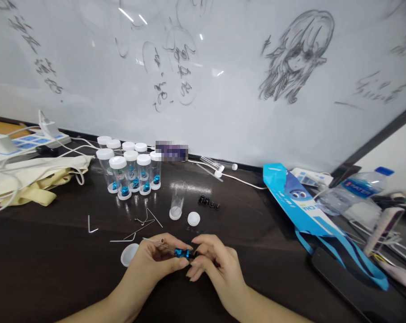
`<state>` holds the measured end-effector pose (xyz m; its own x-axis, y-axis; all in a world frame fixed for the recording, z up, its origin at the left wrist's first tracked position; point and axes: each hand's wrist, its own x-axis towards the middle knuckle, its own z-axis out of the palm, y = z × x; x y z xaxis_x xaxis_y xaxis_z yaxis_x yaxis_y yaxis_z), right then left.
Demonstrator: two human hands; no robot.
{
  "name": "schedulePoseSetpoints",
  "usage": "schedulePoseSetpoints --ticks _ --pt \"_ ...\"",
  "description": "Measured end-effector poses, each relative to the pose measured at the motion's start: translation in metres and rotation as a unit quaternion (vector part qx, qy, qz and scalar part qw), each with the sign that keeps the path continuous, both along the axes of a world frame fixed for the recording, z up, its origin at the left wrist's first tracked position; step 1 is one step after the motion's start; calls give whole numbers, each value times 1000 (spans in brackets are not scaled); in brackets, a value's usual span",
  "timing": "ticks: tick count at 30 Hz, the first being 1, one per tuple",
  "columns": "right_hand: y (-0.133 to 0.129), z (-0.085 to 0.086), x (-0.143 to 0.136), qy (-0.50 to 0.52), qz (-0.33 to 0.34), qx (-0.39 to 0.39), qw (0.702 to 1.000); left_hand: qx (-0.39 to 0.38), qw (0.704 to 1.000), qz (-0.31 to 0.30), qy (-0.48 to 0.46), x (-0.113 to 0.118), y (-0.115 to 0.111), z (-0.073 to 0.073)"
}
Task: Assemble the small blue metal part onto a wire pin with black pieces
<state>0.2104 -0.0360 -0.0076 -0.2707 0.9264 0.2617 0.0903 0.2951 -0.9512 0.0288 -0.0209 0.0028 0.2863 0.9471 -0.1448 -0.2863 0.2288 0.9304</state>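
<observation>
My left hand [156, 262] pinches a small blue metal part [182, 253] between thumb and fingers, and a thin metal wire or rod sticks out to its left. At the part's right end is a black piece [193, 255], held by the closed fingertips of my right hand [218, 260]. Just beyond my hands stand an open clear tube [178, 199] and a white cap [193, 219]. A white round lid [129, 255] lies beside my left hand, partly hidden by it.
Capped clear tubes [124, 179] holding blue parts stand back left. Several black pieces [209, 202], hex keys [89, 224] and thin wires [145, 220] lie on the dark table. A blue bag [290, 206], a water bottle [360, 188] and a black phone-like object [344, 282] are right.
</observation>
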Motion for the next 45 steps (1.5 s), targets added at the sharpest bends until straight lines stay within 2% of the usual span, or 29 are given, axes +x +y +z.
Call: schedulePoseSetpoints --ticks 11,16,20,23,29,34,37,42,45 --pt "1 -2 -1 -10 33 -43 998 9 1000 -16 11 -2 1 -9" --pt "4 -5 2 -41 49 -101 993 29 999 -22 11 -2 1 -12" --pt "8 -3 1 -47 43 -155 986 38 998 -51 -14 2 2 -10" --pt "10 -3 0 -47 41 -164 984 33 996 -73 -40 3 3 -10" --pt "11 -2 -1 -13 52 -123 991 -2 998 -51 -45 2 3 -7" --pt "11 6 -1 12 58 -65 996 -27 998 19 -46 2 3 -4" --pt "7 9 -2 -20 20 1 1000 -27 998 41 -41 1 3 -5" --pt "-1 11 -1 -114 -11 139 984 -27 997 17 -74 -1 3 -7" --pt "-1 11 0 -133 -24 178 975 -26 997 12 -76 -2 3 -8"
